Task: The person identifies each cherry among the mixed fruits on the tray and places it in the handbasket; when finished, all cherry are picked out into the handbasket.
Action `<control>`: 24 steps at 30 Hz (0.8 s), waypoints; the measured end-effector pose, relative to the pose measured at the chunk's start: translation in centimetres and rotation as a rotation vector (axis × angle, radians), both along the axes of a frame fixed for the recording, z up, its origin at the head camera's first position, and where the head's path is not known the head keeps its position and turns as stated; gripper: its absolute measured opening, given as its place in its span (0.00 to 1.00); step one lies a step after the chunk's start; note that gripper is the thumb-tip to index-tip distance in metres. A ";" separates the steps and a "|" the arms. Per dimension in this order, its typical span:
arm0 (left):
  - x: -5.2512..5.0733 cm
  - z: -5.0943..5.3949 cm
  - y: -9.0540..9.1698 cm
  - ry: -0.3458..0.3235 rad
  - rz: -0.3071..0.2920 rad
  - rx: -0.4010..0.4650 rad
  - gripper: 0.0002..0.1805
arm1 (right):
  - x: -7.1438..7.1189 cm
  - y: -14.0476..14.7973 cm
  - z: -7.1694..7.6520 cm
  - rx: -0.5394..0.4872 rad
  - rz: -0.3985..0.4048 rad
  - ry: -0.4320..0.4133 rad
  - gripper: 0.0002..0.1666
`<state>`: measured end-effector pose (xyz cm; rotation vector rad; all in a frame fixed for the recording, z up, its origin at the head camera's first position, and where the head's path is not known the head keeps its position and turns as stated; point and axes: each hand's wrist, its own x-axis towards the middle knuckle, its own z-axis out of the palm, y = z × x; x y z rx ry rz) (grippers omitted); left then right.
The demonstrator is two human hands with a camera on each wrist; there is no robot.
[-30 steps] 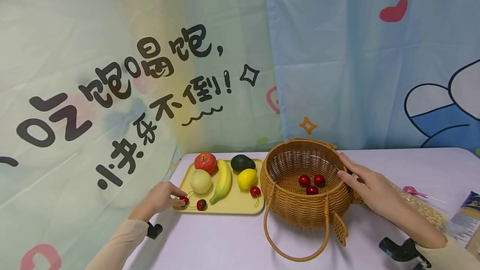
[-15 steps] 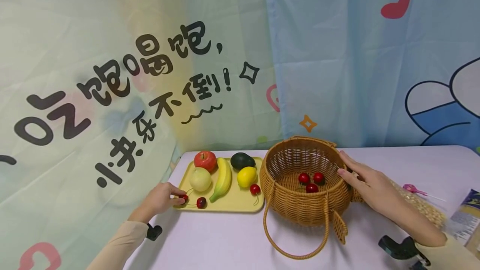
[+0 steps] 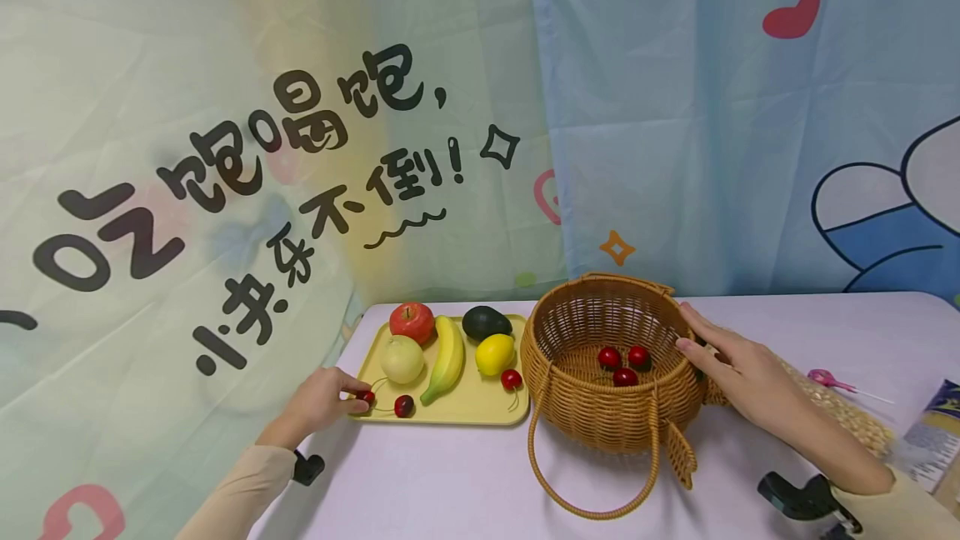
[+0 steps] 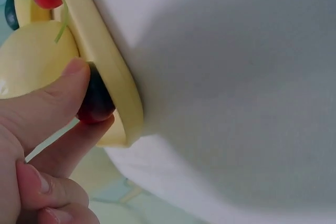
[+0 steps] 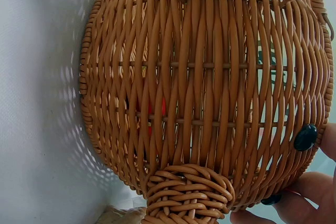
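My left hand [image 3: 317, 400] pinches a dark red cherry [image 4: 97, 98] between thumb and finger at the near left corner of the yellow tray [image 3: 472, 413]. Beside it on the tray lies another cherry [image 3: 404, 406], with a third [image 3: 512, 379] near the right edge. The right hand [image 3: 742, 365] rests on the right side of a fish-shaped wicker basket [image 3: 600, 419], its fingers fairly straight against the rim and outer wall. Inside the basket are three red cherries [image 3: 625, 377]. Part of the pinched cherry is hidden by my fingers.
The tray also bears an apple [image 3: 412, 323], a pale round fruit [image 3: 402, 359], a banana [image 3: 446, 361], an avocado [image 3: 486, 322] and a lemon [image 3: 495, 354]. The basket's handle [image 3: 592, 515] hangs toward me. Pink scissors [image 3: 825, 377] and bagged goods [image 3: 855, 419] lie at right.
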<state>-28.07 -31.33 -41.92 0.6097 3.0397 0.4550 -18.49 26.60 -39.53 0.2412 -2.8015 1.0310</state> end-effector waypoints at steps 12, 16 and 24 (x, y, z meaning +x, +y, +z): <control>0.9 3.6 0.3 0.104 -0.034 0.024 0.14 | 0.0 0.1 0.0 0.000 0.004 -0.002 0.41; 1.6 6.0 1.6 0.161 -0.051 -0.009 0.14 | 0.0 0.0 0.0 0.002 0.006 -0.006 0.41; 2.6 11.2 5.4 0.285 -0.125 -0.004 0.16 | 0.0 0.2 0.1 0.008 0.002 -0.011 0.41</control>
